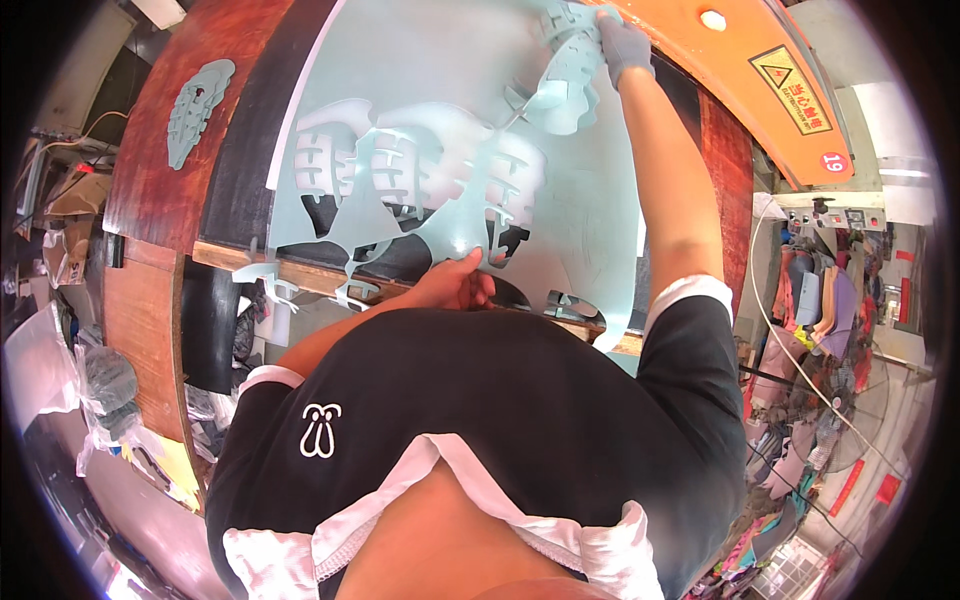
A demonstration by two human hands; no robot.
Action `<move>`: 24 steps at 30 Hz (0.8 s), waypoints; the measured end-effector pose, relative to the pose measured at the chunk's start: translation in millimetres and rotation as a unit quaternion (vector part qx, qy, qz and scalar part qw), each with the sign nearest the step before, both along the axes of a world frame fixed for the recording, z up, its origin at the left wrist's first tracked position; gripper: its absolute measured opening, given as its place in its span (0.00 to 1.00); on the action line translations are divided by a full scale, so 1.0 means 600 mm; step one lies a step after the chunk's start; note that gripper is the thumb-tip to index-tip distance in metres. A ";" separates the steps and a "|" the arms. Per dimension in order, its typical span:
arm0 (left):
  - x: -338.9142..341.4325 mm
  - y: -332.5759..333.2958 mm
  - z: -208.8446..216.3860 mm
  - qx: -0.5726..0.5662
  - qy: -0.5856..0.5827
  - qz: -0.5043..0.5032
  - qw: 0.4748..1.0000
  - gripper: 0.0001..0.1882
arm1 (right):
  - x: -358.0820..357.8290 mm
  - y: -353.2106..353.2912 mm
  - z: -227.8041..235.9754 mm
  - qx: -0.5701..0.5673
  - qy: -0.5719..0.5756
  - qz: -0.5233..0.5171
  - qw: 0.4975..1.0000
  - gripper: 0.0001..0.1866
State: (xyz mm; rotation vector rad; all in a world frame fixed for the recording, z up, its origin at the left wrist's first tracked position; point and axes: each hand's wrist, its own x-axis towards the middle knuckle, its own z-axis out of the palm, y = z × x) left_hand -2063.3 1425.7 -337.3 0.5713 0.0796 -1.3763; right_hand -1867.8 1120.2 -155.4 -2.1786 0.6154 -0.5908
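Note:
A pale green translucent plastic sheet (575, 215) lies over a black work surface, with several curved, slotted shapes cut in it and dark openings along its near side. My left hand (462, 285), bare and curled close to my chest, pinches the near edge of this sheet, thumb on top. At the far right my right hand (627, 48), in a grey fingerless-looking glove, grips a cut-out plastic piece (568, 85) with slotted edges. That piece hangs above the sheet; whether it is one layer or more I cannot tell.
More cut-out pieces (198, 112) lie on the reddish-brown board (150, 200) at the left. An orange machine part (740, 50) with a yellow warning label overhangs the far right. A wooden strip (225, 255) edges the bench. Coloured material hangs (825, 290) at the right.

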 end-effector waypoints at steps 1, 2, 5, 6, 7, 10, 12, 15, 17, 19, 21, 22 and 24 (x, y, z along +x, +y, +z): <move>-0.001 0.001 -0.001 0.001 0.004 -0.003 1.000 0.24 | 0.014 -0.011 0.011 -0.027 0.001 -0.003 1.000 0.20; -0.004 0.004 -0.002 -0.021 0.018 -0.005 1.000 0.24 | 0.026 -0.027 0.023 -0.050 -0.005 -0.006 0.999 0.19; -0.010 0.011 -0.004 -0.013 0.036 0.022 0.999 0.23 | 0.044 -0.099 0.085 -0.008 -0.129 0.002 0.992 0.18; -0.010 0.010 -0.004 -0.012 0.038 0.031 0.999 0.23 | 0.041 -0.122 0.108 0.015 -0.169 0.017 0.985 0.18; -0.010 0.010 -0.005 -0.014 0.040 0.038 0.998 0.23 | 0.029 -0.139 0.131 0.027 -0.204 0.035 0.978 0.18; -0.005 0.001 -0.007 0.018 0.046 0.049 0.998 0.23 | -0.065 -0.143 0.154 -0.127 -0.238 0.118 0.956 0.23; 0.001 -0.003 -0.008 0.041 0.039 0.063 0.996 0.22 | -0.178 -0.110 0.131 -0.241 -0.198 0.098 0.945 0.23; 0.010 -0.003 -0.014 0.020 0.020 0.062 0.998 0.23 | -0.340 -0.025 -0.002 -0.258 -0.163 0.101 0.947 0.15; 0.018 -0.003 -0.016 0.019 0.003 0.060 0.998 0.22 | -0.417 0.019 -0.105 -0.185 -0.015 0.195 0.963 0.12; 0.025 0.002 -0.009 0.017 0.005 0.065 0.998 0.22 | -0.462 0.036 -0.171 -0.223 -0.139 0.317 0.911 0.11; 0.022 0.015 0.012 -0.012 0.037 0.041 0.998 0.22 | -0.479 0.030 -0.202 -0.178 -0.076 0.258 0.947 0.10; 0.018 0.025 0.028 0.024 0.038 0.043 0.998 0.22 | -0.483 0.028 -0.211 -0.153 -0.072 0.228 0.959 0.10; 0.006 0.056 0.069 0.063 -0.042 0.021 0.997 0.24 | -0.482 0.022 -0.213 -0.189 -0.065 0.235 0.951 0.10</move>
